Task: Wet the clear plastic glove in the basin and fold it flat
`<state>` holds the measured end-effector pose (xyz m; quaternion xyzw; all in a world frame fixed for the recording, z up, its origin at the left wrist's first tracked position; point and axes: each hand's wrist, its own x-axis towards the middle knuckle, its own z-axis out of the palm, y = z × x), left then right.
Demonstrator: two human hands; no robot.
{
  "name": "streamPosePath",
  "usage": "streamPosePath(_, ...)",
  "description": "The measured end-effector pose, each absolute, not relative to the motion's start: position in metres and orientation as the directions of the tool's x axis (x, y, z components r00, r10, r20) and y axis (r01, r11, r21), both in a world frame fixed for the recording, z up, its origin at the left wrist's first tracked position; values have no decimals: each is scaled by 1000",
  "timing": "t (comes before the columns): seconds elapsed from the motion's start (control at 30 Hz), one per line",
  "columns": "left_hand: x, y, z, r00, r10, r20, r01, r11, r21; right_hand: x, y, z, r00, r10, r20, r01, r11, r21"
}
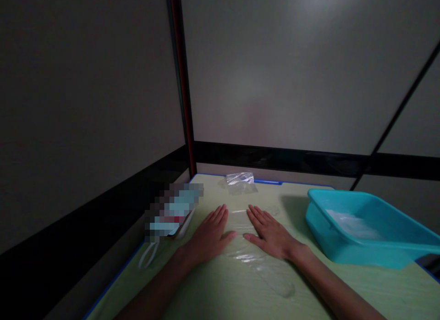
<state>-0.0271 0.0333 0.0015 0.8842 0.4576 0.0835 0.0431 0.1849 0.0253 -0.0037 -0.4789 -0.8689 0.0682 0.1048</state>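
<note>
A thin, see-through piece of plastic (247, 257) lies spread on the table, with shiny creases and a rounded end toward the front. I cannot make out its exact kind. My left hand (213, 233) rests flat over its left side, fingers stretched forward and thumb out. On the opposite side, my right hand (268, 233) lies palm down with its fingers extended and slightly apart. The two thumbs point toward each other with a small gap between them. Neither hand grips anything.
A turquoise plastic basin (357, 251) stands at the right, with whitish flat material (354, 223) inside. Crumpled clear plastic (240, 182) and a blue strip (268, 182) are at the table's back edge. A blurred-out item with a white loop (148, 256) lies left. Walls enclose the table's back and left.
</note>
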Motion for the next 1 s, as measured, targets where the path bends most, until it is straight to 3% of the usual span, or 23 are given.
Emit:
streamPosePath(0.77,-31,33,6,546,835,72,824,-550,133,183,23,-1,-497,860,118,835,511,-205)
streamPosePath(0.9,-31,33,5,546,835,71,824,-551,135,183,22,0,-465,873,149,820,488,-299)
streamPosePath(1.0,-33,33,5,560,822,104,810,-570,138,185,23,1,-368,914,173,783,405,-471)
